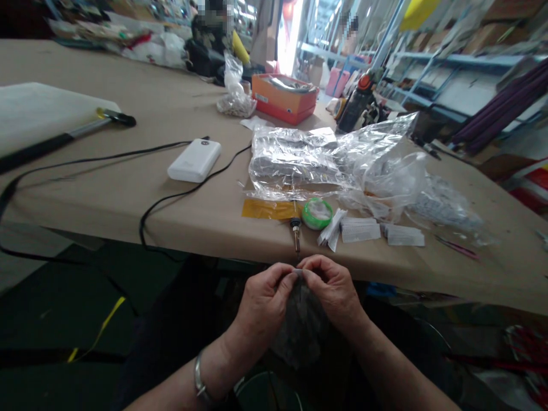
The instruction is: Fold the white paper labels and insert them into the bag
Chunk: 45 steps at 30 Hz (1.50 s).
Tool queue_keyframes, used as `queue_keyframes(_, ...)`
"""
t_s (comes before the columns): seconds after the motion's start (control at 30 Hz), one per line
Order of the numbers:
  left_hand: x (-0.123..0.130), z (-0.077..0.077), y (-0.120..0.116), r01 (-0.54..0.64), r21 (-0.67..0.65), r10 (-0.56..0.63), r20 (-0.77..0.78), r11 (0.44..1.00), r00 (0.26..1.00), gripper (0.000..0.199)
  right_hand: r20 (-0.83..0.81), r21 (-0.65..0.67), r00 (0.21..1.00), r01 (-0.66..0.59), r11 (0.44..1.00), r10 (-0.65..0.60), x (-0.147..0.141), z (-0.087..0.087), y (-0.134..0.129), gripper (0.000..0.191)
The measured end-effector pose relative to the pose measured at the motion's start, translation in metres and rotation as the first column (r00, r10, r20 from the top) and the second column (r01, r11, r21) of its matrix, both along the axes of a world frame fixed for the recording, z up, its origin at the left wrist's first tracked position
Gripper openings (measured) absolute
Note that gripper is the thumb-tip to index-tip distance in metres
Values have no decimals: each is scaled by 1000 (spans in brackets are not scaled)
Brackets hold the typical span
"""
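My left hand (pixel 269 294) and my right hand (pixel 329 288) meet just off the table's front edge. Thumb and fingers of both pinch a thin, grey, cloth-like piece (pixel 299 328) that hangs down between them. Whether it is one piece or several cannot be made out. Directly beyond my fingertips, a slim tool with a metal tip (pixel 297 237), resembling a soldering iron, lies on the table and points toward me. Amber tape (pixel 270 209) lies beside it on the left, and a green-rimmed round container (pixel 317 214) sits on its right.
Stacks of white labels (pixel 360 230) and pink-handled tweezers (pixel 457 247) lie to the right on the brown table (pixel 205 228). Clear plastic bags (pixel 299 160) spread behind. A white power bank (pixel 194 160) and black cable (pixel 165 198) are left. Farther back stand an orange box (pixel 278 103) and dark bottle (pixel 357 103).
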<state>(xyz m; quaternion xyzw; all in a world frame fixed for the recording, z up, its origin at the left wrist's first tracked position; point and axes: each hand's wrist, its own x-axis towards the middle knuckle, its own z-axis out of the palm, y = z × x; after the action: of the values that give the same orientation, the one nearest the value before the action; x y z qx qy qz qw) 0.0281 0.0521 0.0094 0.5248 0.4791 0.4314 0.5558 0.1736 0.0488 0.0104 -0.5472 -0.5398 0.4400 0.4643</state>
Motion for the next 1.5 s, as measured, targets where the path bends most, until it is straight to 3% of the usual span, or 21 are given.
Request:
queue_keyframes(0.37, 0, -1, 9, 18, 162, 14, -191, 987, 981, 14, 155, 114, 988, 4, 994, -22, 0, -3, 8, 12)
queue_keyframes(1.23, 2, -10, 20, 11, 264, 54, -237, 964, 970, 14, 194, 186, 975, 73, 980, -110, -1, -9, 14, 10)
queue_keyframes(1.4, -2, -7, 11, 40, 248, 26, -257, 968, 966, 15, 205, 202, 979, -23, 979, -20, 5, -8, 2, 9)
queue_keyframes(1.5, -6, -13, 6, 82, 225, -19, -268, 971, 963, 16, 341, 295, 940, -89, 951, -18, 20, -3, -8, 16)
